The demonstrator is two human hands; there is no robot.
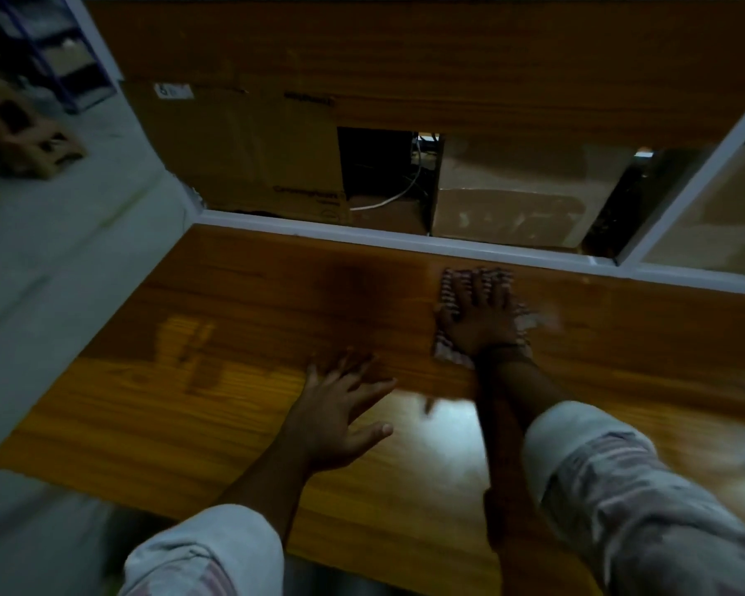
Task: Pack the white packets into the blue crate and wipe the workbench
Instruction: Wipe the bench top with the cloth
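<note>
My right hand (480, 316) lies flat, fingers spread, on a striped pink and white cloth (448, 290) near the far edge of the wooden workbench (190, 402). The cloth shows around my fingers and beside my wrist. My left hand (340, 410) rests palm down on the bare bench top, fingers apart, holding nothing. No white packets and no blue crate are in view. The picture is dim and blurred.
A white frame rail (362, 236) runs along the bench's far edge. Behind it stand cardboard boxes (250, 157), a dark gap with a white cable (388, 200), and a second wooden panel (405, 58) above. Grey floor (39, 251) lies to the left.
</note>
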